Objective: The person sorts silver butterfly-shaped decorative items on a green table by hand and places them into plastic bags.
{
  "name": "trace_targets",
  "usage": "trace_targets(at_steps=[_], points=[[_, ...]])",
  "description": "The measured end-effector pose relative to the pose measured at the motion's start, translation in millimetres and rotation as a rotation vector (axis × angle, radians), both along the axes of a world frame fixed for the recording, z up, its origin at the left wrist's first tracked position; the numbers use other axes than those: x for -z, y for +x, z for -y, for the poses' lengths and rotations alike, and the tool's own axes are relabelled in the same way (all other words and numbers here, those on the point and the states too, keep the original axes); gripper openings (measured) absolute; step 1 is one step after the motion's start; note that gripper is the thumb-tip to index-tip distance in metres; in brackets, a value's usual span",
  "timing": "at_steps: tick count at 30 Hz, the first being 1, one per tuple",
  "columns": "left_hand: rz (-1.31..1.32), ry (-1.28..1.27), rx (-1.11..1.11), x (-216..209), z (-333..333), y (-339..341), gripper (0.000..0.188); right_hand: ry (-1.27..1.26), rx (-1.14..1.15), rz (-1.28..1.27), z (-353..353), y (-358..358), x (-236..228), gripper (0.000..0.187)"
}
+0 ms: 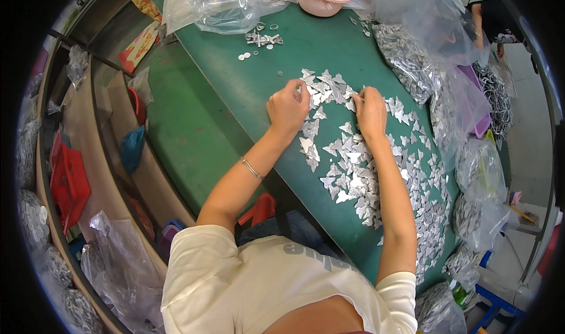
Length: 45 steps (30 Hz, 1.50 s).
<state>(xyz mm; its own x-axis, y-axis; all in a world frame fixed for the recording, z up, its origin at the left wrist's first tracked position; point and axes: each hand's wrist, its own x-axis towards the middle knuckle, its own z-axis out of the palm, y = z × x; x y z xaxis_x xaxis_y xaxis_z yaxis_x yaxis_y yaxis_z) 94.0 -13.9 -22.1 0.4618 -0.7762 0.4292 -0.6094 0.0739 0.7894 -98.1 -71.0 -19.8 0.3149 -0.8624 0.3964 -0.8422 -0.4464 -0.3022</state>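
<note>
Many flat silver butterfly-shaped metal pieces (pixel 356 175) lie spread over the green table (pixel 235 87). My left hand (pixel 287 107) rests at the left edge of a cluster of them, its fingers curled together at the tips. Whatever is between those fingertips is hidden. On the other side of that cluster, my right hand (pixel 371 112) has thumb and fingers pinched together right beside the pieces. Its fingertips touch or nearly touch a silver piece, and I cannot make out what they hold. My right forearm crosses above the larger spread of pieces.
Clear bags of metal parts (pixel 403 60) line the table's right side. A pink bowl (pixel 321 2) and plastic bags (pixel 223 7) stand at the far end, near a small pile of metal parts (pixel 263 39). Shelves with a red basket (pixel 69 184) are left. Another person (pixel 494 19) is far right.
</note>
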Motion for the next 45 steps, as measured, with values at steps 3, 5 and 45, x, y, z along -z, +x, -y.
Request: trace_targets(at_steps=[3, 5, 45], points=[[-0.052, -0.056, -0.012, 0.9, -1.0, 0.1, 0.006, 0.285, 0.141, 0.459, -6.4, -4.3, -7.2, 0.017], [-0.079, -0.105, -0.031, -3.7, -0.7, 0.7, 0.004, 0.745, 0.064, 1.356, -5.3, -2.7, -19.2, 0.016], [0.208, 0.257, 0.118, 8.5, -73.1, 18.2, 0.016, 0.335, 0.019, 0.059, -72.7, 78.9, -16.7, 0.036]])
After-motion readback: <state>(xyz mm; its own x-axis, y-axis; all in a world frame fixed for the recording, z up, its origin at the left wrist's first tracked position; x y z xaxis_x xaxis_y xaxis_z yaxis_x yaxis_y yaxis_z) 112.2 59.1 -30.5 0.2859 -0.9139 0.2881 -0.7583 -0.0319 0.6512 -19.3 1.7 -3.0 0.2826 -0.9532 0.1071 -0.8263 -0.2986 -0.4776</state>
